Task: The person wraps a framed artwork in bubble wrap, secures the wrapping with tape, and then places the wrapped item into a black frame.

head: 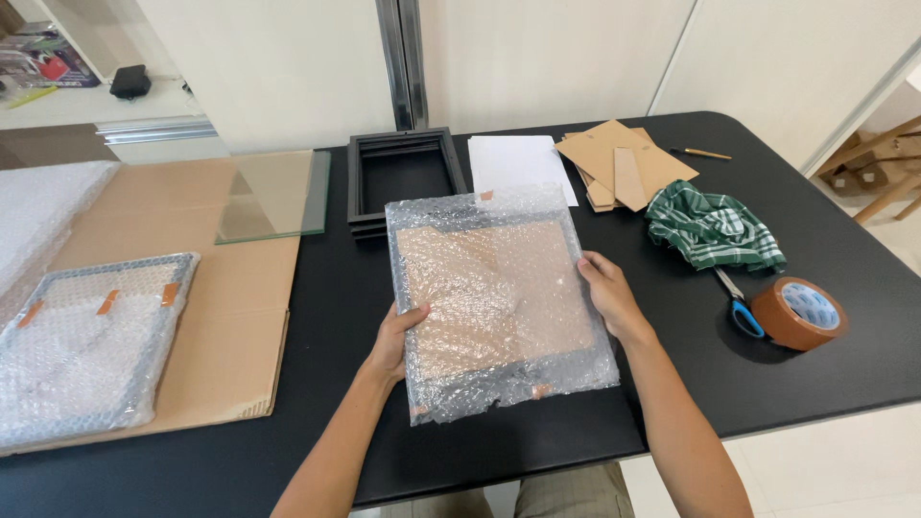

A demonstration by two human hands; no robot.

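Note:
A picture frame wrapped in bubble wrap [494, 293] lies at the middle of the black table [825, 230], its brown backing facing up. My left hand [395, 338] grips its left edge, thumb on top. My right hand [606, 295] holds its right edge. Small pieces of brown tape show on the wrap at the top and bottom edges.
A stack of empty black frames [401, 180] sits behind it, with white paper [518, 163], cardboard backings [624, 163], a pencil [700, 153] and a green checked cloth [715, 230]. Blue-handled scissors [741, 305] and a brown tape roll [798, 313] lie right. Left: a glass pane [273, 197], flat cardboard [225, 326], another wrapped frame [86, 341].

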